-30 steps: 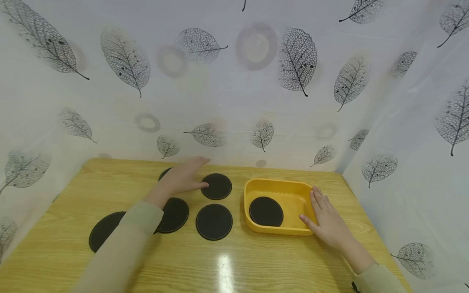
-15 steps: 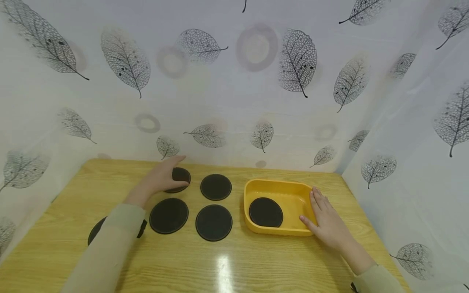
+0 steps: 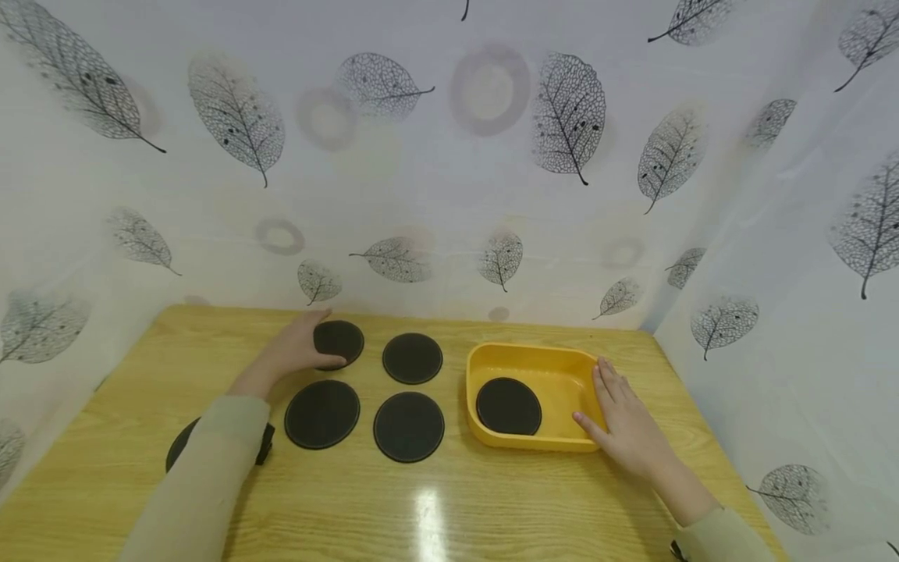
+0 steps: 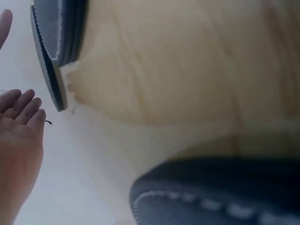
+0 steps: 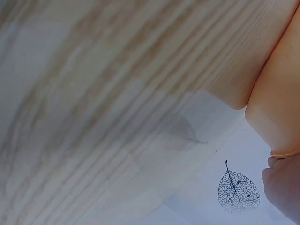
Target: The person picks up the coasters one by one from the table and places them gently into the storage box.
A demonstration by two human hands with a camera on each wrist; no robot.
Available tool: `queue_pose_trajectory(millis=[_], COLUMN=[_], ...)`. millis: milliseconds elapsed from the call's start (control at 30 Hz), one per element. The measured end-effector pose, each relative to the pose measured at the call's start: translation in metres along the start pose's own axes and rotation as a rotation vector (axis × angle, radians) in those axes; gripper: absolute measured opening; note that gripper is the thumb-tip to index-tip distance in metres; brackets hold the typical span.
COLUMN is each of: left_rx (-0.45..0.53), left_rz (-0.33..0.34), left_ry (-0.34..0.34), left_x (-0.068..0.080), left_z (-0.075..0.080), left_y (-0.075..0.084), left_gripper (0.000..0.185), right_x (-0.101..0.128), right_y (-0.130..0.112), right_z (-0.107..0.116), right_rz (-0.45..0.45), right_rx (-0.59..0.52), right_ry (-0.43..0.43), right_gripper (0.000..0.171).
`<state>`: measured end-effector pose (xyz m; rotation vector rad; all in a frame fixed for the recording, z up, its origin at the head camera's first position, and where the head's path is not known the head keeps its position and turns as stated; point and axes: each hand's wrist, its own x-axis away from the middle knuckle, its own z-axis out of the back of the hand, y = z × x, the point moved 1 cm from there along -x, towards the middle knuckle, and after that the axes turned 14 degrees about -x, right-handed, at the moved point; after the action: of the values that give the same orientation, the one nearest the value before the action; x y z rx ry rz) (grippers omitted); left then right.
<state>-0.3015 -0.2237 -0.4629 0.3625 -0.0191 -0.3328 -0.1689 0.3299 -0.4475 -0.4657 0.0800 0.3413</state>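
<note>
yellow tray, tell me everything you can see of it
The tray is a shallow rounded rectangle that looks like glossy yellow plastic. It sits flat on the wooden table, right of centre. One dark round mat lies flat inside, toward its left end. The right hand rests against its right rim, fingers straight.

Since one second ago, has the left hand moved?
Yes. The left hand has moved left, away from the yellow tray, off the back middle disc and onto the back left disc.

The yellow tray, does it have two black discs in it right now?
No, the yellow tray holds just one black disc, while the others lie on the wooden table to its left.
</note>
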Motion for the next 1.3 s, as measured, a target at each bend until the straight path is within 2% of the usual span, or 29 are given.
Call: queue_pose_trajectory(millis=[200,567,1067,1300], left_rx=[0.035,-0.003,-0.061,-0.101], left_rz=[0.048,0.005,-0.004,-0.011], left_ry=[-0.050,-0.052,-0.038,0.020], left_x=[0.002,0.003,-0.004,-0.001], left_z=[-0.002,-0.007,-0.010,-0.002], left_y=[-0.005,-0.007,-0.007,0.000], left_gripper=[0.116,0.113,0.113,0.112], right_x=[0.000,0.001,0.001,0.000], right_y=[0.000,0.002,0.000,-0.001], right_z=[0.000,-0.001,0.000,0.000], right_rz=[-0.003,0.002,-0.001,0.001], right_rx=[-0.004,-0.008,-0.010,-0.010], right_ry=[-0.001,0.007,0.006,0.007], right_gripper=[0.089,0.089,0.089,0.088])
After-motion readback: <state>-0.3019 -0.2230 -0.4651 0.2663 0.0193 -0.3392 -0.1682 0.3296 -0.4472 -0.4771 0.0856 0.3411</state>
